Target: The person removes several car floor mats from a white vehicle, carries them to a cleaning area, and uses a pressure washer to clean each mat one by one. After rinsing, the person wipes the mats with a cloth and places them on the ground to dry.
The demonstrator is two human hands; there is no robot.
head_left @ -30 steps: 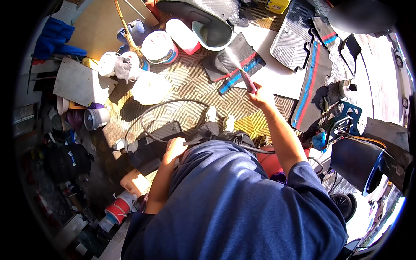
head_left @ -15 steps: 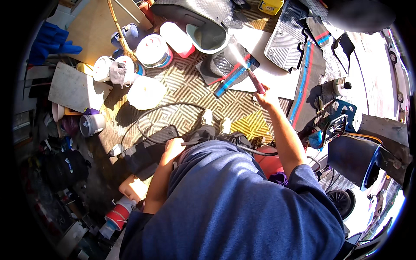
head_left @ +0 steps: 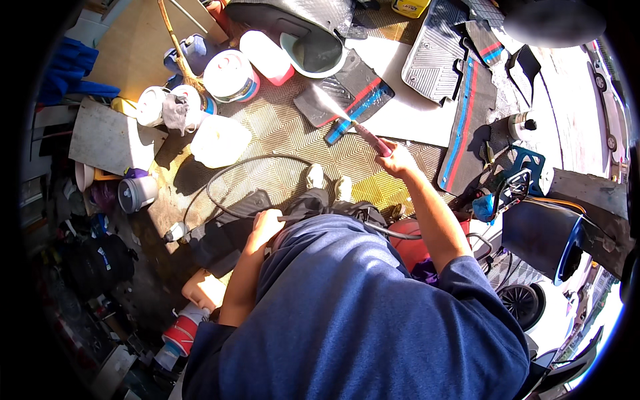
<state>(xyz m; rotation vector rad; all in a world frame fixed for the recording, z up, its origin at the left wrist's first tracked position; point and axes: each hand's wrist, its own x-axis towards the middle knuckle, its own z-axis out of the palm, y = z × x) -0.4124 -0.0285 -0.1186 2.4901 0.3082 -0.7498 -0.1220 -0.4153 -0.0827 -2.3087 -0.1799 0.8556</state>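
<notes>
Floor mat (head_left: 373, 100), dark grey to black, lying partly on a white board (head_left: 423, 127) and partly on the patterned floor (head_left: 280, 127), beyond the person's feet; a narrow red stripe and a broader blue band cross it obliquely, the blue broken by dark patches and bright glints; a blue-and-black tongue projects at its near left edge; a whitish jet veils the left portion, whose surface detail is blurred there. Right hand (head_left: 398, 160): fingers wrapped firmly around the dull-pink grip of a slender spray wand (head_left: 368, 138), its tip directed forward and leftward, just above the mat's near edge in this view; left hand (head_left: 268, 227): fingers closed on a black hose (head_left: 395, 233) at the waist (the fingertips themselves are hidden); a second mat (head_left: 467, 127), similarly striped in blue and red, lies to the right.
</notes>
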